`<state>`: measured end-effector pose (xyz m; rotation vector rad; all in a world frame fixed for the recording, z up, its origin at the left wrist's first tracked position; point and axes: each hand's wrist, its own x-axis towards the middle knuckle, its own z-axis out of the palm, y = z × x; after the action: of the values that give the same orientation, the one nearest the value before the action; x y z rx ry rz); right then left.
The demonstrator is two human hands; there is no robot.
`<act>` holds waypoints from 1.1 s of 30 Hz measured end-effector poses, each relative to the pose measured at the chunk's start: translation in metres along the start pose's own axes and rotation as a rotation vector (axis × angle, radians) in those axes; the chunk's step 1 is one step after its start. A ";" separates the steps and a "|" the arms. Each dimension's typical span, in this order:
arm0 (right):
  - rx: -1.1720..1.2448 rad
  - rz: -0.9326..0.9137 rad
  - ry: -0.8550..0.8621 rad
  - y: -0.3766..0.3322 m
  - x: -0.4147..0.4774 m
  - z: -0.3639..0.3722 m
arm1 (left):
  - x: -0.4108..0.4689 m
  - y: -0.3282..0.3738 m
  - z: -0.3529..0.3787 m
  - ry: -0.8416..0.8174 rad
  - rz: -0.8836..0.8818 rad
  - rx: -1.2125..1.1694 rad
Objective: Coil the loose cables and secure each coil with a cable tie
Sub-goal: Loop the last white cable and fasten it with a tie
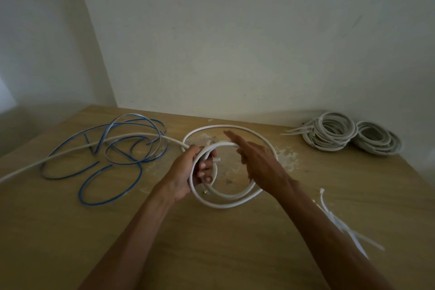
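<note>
On the wooden table (235, 249), centre: white cable (224, 206), thick, in two loose loops, tail running off left. Our left hand (186, 175) has fingers curled round the loops. Right hand (257, 161) is over the coil, fingers straight, holding nothing. Cable ties (339, 221) lie to the right.

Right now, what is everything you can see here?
white cable: one, white, mid-table, partly looped, tail trailing left
blue cable: count unclear, blue, loose tangle, table's left
finished coils: two, whitish, tied, table's far right
cable ties: several loose, white, table's near right
table: one, light wood, under everything
wall: white, behind the table
left hand: one, grips the white cable's loops
right hand: one, fingers straight, above the loops
</note>
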<state>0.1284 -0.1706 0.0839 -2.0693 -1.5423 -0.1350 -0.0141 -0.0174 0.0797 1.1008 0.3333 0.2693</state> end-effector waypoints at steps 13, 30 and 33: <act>-0.070 0.504 0.202 0.032 -0.003 0.003 | -0.002 0.002 -0.009 0.050 0.007 0.169; 0.033 0.895 -0.087 0.113 -0.016 -0.031 | 0.003 -0.002 -0.029 -0.045 0.015 -0.166; -0.194 0.869 -0.142 0.091 -0.015 -0.016 | 0.002 -0.005 -0.022 0.012 -0.011 -0.089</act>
<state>0.2101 -0.2085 0.0577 -2.7560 -0.5930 0.1991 -0.0205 -0.0006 0.0652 1.0100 0.3343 0.2786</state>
